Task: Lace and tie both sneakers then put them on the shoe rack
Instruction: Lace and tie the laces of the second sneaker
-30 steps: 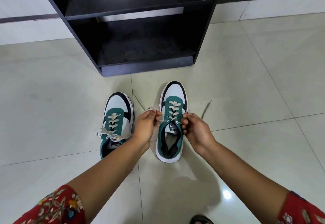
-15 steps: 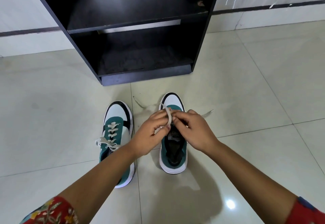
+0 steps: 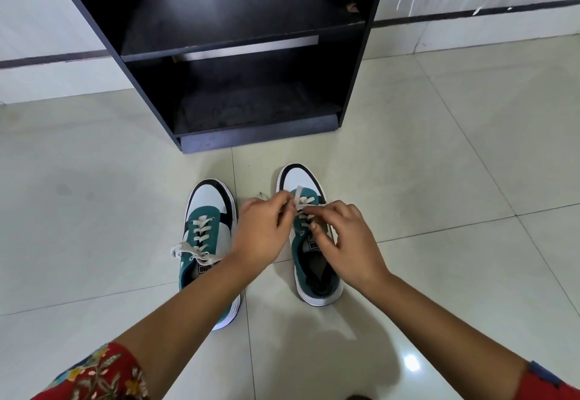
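Two green, white and black sneakers stand side by side on the tiled floor, toes toward the rack. The left sneaker (image 3: 207, 236) has its cream lace tied in a bow at the tongue. Over the right sneaker (image 3: 310, 261) both hands meet. My left hand (image 3: 262, 233) pinches one lace end (image 3: 297, 195) that sticks up between the fingers. My right hand (image 3: 345, 242) pinches the other strand near the top eyelets. The black shoe rack (image 3: 244, 51) stands just beyond the shoes, its two visible shelves bare.
Pale glossy floor tiles (image 3: 439, 180) spread on all sides. A white wall with a dark stripe (image 3: 470, 13) runs behind the rack. Red floral sleeves (image 3: 100, 377) show at the bottom corners.
Both hands came together from either side of the right sneaker and crossed the lace ends above its tongue. The camera view tilted slightly, so the shoes sit lower in the frame.
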The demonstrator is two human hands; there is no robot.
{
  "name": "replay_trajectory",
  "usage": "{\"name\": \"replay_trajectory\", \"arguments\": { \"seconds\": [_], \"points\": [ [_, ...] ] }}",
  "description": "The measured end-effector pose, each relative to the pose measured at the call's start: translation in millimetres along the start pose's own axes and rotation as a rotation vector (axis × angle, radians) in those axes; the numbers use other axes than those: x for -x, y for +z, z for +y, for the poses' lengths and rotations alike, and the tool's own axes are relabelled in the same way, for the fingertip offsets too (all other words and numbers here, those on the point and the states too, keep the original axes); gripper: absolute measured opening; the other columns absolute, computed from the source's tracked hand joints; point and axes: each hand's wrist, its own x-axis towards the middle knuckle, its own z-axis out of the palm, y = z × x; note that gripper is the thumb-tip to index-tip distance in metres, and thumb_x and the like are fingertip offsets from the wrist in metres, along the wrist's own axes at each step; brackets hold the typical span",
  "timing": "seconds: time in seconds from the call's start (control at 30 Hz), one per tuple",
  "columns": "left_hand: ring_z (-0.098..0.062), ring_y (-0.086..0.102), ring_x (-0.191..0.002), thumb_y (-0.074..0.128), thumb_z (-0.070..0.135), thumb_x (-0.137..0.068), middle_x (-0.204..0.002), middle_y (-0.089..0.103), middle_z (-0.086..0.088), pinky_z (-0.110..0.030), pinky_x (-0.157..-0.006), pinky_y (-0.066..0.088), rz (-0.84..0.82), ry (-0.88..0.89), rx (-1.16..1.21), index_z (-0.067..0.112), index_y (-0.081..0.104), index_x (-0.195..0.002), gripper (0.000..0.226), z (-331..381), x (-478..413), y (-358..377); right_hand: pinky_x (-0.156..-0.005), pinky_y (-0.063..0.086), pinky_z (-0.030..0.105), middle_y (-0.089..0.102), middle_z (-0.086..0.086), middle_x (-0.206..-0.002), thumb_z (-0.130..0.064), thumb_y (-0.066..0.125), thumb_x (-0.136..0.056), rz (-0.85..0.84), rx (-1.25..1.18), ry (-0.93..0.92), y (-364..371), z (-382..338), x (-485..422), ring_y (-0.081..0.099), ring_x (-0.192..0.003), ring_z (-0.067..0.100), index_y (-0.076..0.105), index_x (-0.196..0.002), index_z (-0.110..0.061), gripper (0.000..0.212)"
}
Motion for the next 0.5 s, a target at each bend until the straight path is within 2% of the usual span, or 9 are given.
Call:
{"name": "replay_trajectory", "arguments": {
  "seconds": [0.1,0.17,0.27,0.33,0.43,0.5],
  "points": [
    [-0.026,0.054,-0.056,0.045,0.032,-0.081,-0.056,0.059,-0.004,-0.034,-0.060,0.045,-0.045,-0.124,0.105,0.014,0.061,-0.073,0.025,9,-2,-6,-0.083,0.046,0.039,0.058,0.005,-0.105,-0.026,0.043,-0.086,0.029,0.221,-0.054,7,-1,2,0.050,-0.097,0.027,0.050,-0.130,-0.022,0.044],
    [-0.026,0.054,-0.061,0.046,0.034,-0.075,-0.061,0.062,-0.009,-0.038,-0.063,0.046,-0.116,-0.197,0.177,0.014,0.058,-0.065,0.025,17,-5,-9,-0.088,0.043,0.038,0.054,0.007,-0.109,-0.024,0.043,-0.088,0.007,0.118,-0.009,14,-3,2,0.046,-0.101,0.027,0.043,-0.136,-0.023,0.048],
    [-0.018,0.044,-0.055,0.049,0.033,-0.070,-0.056,0.054,-0.008,-0.038,-0.059,0.042,-0.197,-0.253,0.222,0.018,0.053,-0.054,0.022,20,-11,-15,-0.096,0.034,0.031,0.050,0.002,-0.110,-0.024,0.044,-0.090,-0.015,-0.104,0.047,28,-4,0,0.038,-0.104,0.020,0.030,-0.143,-0.032,0.055],
    [-0.015,0.041,-0.052,0.050,0.033,-0.068,-0.051,0.047,-0.002,-0.033,-0.057,0.037,-0.235,-0.268,0.220,0.017,0.053,-0.052,0.022,17,-13,-18,-0.099,0.033,0.032,0.049,0.000,-0.112,-0.022,0.046,-0.091,-0.007,-0.168,0.056,34,-3,-2,0.036,-0.106,0.015,0.035,-0.140,-0.030,0.051],
    [-0.012,0.038,-0.049,0.052,0.031,-0.070,-0.050,0.046,0.002,-0.030,-0.056,0.034,-0.247,-0.287,0.244,0.013,0.056,-0.057,0.022,15,-13,-21,-0.101,0.034,0.037,0.050,0.001,-0.119,-0.021,0.048,-0.092,0.045,-0.174,0.076,33,-1,-6,0.035,-0.113,0.016,0.045,-0.133,-0.026,0.042],
    [-0.009,0.032,-0.044,0.055,0.026,-0.075,-0.043,0.040,0.004,-0.027,-0.052,0.029,-0.239,-0.324,0.240,0.015,0.050,-0.051,0.027,12,-14,-20,-0.097,0.033,0.037,0.048,0.003,-0.123,-0.024,0.044,-0.092,0.028,-0.086,0.050,37,-4,-5,0.036,-0.113,0.019,0.035,-0.137,-0.027,0.047]
  ]
}}
